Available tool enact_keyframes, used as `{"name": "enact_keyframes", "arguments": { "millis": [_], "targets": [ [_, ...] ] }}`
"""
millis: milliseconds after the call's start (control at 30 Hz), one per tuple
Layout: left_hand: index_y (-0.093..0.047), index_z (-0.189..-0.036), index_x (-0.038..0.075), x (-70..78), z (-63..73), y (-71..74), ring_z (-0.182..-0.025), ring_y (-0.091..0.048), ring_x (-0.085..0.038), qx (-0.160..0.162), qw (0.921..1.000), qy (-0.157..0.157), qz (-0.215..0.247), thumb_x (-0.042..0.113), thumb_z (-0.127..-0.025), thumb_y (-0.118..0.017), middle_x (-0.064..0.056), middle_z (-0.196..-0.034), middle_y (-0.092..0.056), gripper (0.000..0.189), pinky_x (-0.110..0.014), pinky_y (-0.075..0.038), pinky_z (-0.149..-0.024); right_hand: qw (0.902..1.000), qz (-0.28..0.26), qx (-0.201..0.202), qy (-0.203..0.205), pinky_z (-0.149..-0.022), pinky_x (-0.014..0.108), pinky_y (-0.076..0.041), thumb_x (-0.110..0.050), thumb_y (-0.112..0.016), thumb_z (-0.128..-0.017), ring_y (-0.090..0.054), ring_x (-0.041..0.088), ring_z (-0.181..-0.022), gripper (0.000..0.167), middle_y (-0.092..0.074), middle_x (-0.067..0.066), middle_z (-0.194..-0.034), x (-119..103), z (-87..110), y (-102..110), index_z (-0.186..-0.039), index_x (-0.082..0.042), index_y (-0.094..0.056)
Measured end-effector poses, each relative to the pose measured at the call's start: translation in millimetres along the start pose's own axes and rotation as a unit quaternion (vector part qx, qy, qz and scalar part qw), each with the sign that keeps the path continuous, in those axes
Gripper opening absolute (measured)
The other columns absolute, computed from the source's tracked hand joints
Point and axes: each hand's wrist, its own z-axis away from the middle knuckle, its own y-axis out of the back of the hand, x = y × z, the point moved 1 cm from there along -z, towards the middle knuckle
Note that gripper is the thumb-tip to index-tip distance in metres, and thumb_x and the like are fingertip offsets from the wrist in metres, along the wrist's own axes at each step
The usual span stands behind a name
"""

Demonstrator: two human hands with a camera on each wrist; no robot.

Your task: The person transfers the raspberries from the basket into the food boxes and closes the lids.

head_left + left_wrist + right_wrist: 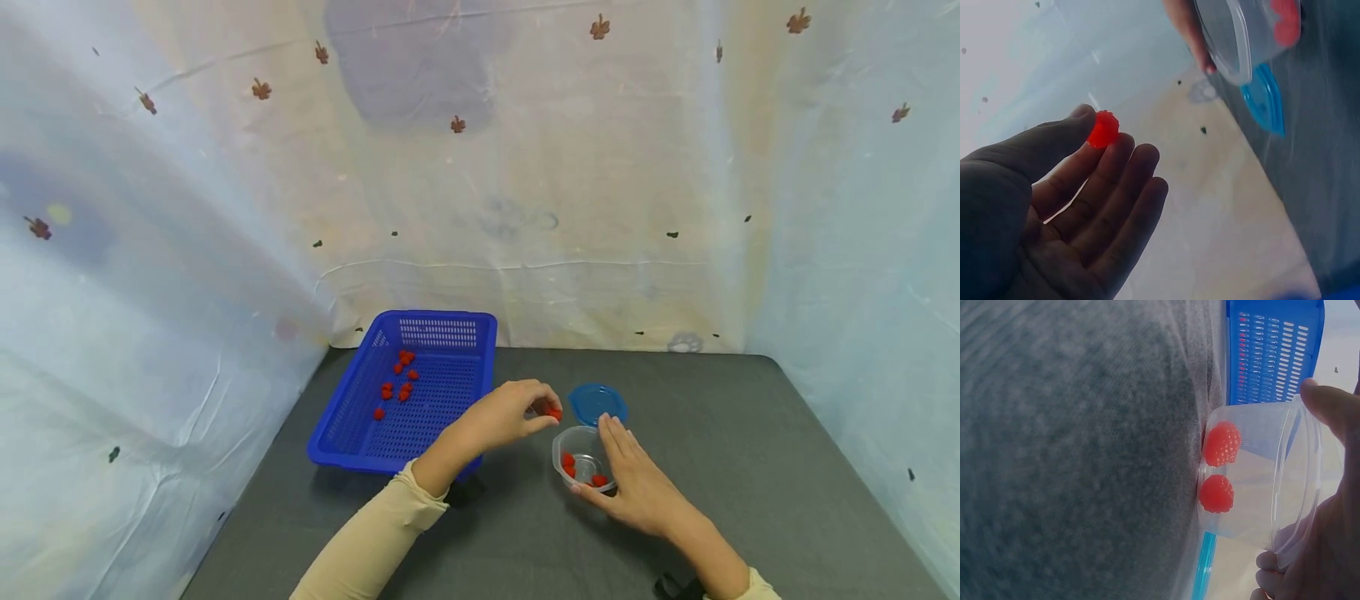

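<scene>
My left hand (510,410) pinches a red raspberry (1104,129) between thumb and fingertips, in the air just left of a clear plastic container (564,446). The other fingers spread out in the left wrist view. My right hand (643,492) grips the container's rim, with the thumb on the near side and fingers on the far right. The container stands upright and uncovered on the table, with several raspberries (1217,494) on its bottom. Behind it lies its blue lid (597,402), flat on the table.
A blue perforated plastic basket (401,462) stands on the left of the dark table (750,467), with several raspberries (405,358) scattered over its left part. My left forearm passes over its near right corner. A patterned light curtain (562,208) hangs behind and at both sides.
</scene>
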Motion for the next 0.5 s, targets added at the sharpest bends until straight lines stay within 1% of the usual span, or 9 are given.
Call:
{"name": "enact_keyframes", "arguments": {
  "millis": [67,233,300,500],
  "targets": [
    [-0.075,-0.119,0.015,3.5,-0.7,-6.4,-0.099,-0.068,-0.004,-0.003,1.0,-0.004,-0.004,0.022,-0.104,-0.074,0.004,-0.109,-0.073,0.016,-0.026,-0.058,-0.093,1.0,0.002,0.0,0.004,-0.124,0.067,-0.026,-0.076,-0.064,-0.095,-0.022,0.047,-0.161,0.117,-0.021,0.027,-0.174,0,-0.7,0,-0.166,0.008,-0.024],
    [-0.076,-0.119,0.017,9.9,-4.3,-21.8,-0.096,-0.066,0.0,-0.014,0.9998,-0.002,-0.016,0.023,-0.104,-0.074,0.007,-0.108,-0.073,0.016,-0.018,-0.056,-0.089,1.0,0.002,0.003,0.009,-0.125,0.066,-0.024,-0.074,-0.065,-0.095,-0.021,0.046,-0.161,0.116,-0.021,0.027,-0.175,1,-0.6,1,-0.166,0.009,-0.024],
    [-0.076,-0.119,0.018,10.3,-4.9,-27.9,-0.097,-0.067,-0.001,-0.019,0.9996,0.0,-0.021,0.025,-0.104,-0.074,0.009,-0.107,-0.073,0.016,-0.015,-0.054,-0.088,1.0,0.002,0.002,0.009,-0.125,0.066,-0.024,-0.075,-0.064,-0.096,-0.02,0.046,-0.161,0.116,-0.02,0.027,-0.175,2,-0.6,1,-0.166,0.008,-0.023],
    [-0.076,-0.118,0.019,7.5,-6.4,-44.0,-0.097,-0.066,0.0,-0.027,0.9992,0.003,-0.028,0.026,-0.104,-0.075,0.011,-0.105,-0.072,0.015,-0.016,-0.054,-0.087,1.0,-0.002,-0.004,0.005,-0.125,0.066,-0.024,-0.075,-0.063,-0.096,-0.02,0.045,-0.162,0.116,-0.019,0.026,-0.175,3,0.3,-2,-0.166,0.008,-0.023]
  ]
}}
